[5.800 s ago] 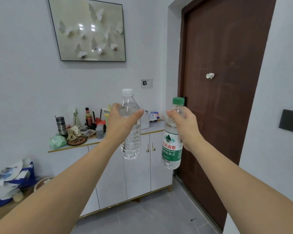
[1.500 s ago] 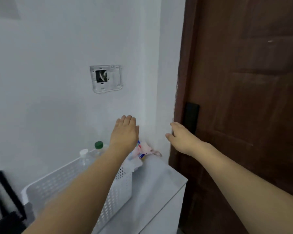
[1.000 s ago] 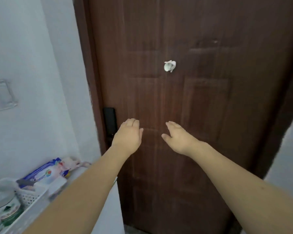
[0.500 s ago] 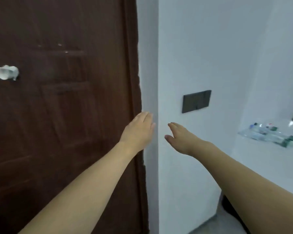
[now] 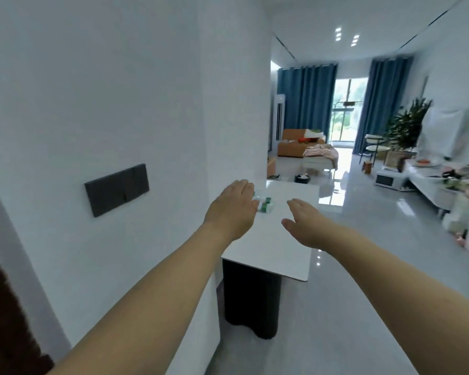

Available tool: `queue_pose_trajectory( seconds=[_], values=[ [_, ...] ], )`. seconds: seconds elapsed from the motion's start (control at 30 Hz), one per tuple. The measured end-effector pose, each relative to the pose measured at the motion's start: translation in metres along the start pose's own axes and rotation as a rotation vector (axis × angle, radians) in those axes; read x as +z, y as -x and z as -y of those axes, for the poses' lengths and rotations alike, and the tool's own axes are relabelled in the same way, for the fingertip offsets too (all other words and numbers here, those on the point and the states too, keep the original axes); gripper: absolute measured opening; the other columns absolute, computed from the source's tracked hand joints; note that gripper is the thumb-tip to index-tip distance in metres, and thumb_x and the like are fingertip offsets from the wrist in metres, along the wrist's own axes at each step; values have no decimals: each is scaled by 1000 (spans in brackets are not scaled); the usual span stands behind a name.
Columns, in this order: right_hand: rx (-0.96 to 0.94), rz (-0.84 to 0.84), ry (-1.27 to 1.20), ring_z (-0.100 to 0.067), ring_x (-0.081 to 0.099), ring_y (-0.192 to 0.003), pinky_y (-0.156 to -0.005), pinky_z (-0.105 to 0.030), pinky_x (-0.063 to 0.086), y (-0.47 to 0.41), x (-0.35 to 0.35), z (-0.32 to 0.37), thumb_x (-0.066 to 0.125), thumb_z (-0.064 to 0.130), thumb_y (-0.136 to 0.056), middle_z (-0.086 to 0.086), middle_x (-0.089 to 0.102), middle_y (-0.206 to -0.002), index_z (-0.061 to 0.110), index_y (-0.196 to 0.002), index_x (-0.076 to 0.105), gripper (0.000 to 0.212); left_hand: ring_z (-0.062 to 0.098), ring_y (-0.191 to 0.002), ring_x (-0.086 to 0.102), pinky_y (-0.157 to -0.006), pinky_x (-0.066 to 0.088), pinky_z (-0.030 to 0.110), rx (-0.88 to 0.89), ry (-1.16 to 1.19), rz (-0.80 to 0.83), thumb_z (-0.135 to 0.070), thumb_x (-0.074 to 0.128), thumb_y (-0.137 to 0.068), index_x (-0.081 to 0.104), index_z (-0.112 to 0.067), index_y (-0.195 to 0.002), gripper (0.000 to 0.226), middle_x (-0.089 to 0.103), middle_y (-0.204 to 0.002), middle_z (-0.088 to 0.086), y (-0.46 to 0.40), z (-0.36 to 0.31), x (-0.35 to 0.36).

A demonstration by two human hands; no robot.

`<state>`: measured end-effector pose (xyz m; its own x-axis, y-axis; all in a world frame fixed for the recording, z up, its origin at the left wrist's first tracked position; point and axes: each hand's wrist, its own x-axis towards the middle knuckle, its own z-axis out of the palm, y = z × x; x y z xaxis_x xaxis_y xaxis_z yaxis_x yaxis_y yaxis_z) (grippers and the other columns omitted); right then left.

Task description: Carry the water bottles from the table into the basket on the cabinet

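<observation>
Both arms reach forward at chest height, bare to past the elbow. The left hand [image 5: 234, 209] is palm down with its fingers straight and held loosely side by side; it holds nothing and touches nothing. The right hand [image 5: 307, 226] is turned a little on edge, thumb out to the left and fingers spread forward, and it too is empty and in the air.

Ahead of the hands stands a white worktop [image 5: 276, 247] on a dark, rounded base [image 5: 251, 301], set against the end of a white wall [image 5: 92, 104]. The water bottles [image 5: 264, 203] lie on their sides near the far left part of the worktop, close to the wall. Only a small cluster with clear bodies and green bands shows, because the left hand's fingertips cover part of it in this view; how many there are cannot be told. The hands are above the nearer part of the worktop and apart from the bottles.

A dark switch panel [image 5: 117, 189] sits on the wall to the left. A strip of brown door [image 5: 3, 320] shows at the lower left corner. Beyond the worktop a long room with a glossy grey floor [image 5: 363, 239] runs to blue curtains [image 5: 306, 101] and an orange sofa [image 5: 293, 143].
</observation>
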<state>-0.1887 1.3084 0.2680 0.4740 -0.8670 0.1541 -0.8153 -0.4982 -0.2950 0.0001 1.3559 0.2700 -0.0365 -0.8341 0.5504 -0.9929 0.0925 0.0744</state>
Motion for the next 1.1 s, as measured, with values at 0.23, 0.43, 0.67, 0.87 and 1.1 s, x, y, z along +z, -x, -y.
queue_pose_trajectory(
  seconds=[0.23, 0.43, 0.67, 0.87, 1.1],
  values=[
    [110, -64, 32, -29, 31, -135, -109, -37, 26, -15, -31, -81, 41, 29, -100, -14, 37, -147, 0, -141, 33, 51, 22, -141, 32, -112, 30, 35, 77, 73, 47, -33, 35, -104, 37, -6, -146, 49, 37, -153, 9, -70, -53, 48],
    [109, -60, 12, -28, 33, -134, -107, -36, 28, -44, -37, -119, 41, 28, -100, -14, 38, -145, 1, -138, 36, 47, 21, -142, 31, -111, 31, 35, 50, 66, 51, -32, 35, -105, 39, -5, -145, 48, 38, -153, 9, -121, -66, 73],
    [112, -58, -17, -26, 33, -133, -106, -34, 28, -95, -44, -169, 41, 29, -100, -12, 38, -145, 2, -138, 36, 47, 21, -137, 37, -108, 35, 35, 56, 58, 65, -33, 36, -104, 42, -7, -142, 47, 43, -149, 8, -179, -72, 113],
    [125, -57, -21, -28, 33, -134, -107, -36, 28, -161, -37, -217, 41, 29, -100, -12, 37, -146, 2, -138, 35, 47, 21, -135, 38, -107, 35, 34, 42, 42, 88, -33, 36, -104, 43, -7, -142, 46, 45, -147, 8, -243, -62, 165],
    [139, -79, -2, -28, 33, -134, -108, -38, 28, -261, -51, -275, 41, 30, -100, -11, 35, -148, 5, -141, 34, 49, 21, -137, 38, -108, 35, 34, 63, 65, 94, -33, 35, -105, 42, -7, -142, 46, 43, -149, 8, -343, -57, 231]
  ],
)
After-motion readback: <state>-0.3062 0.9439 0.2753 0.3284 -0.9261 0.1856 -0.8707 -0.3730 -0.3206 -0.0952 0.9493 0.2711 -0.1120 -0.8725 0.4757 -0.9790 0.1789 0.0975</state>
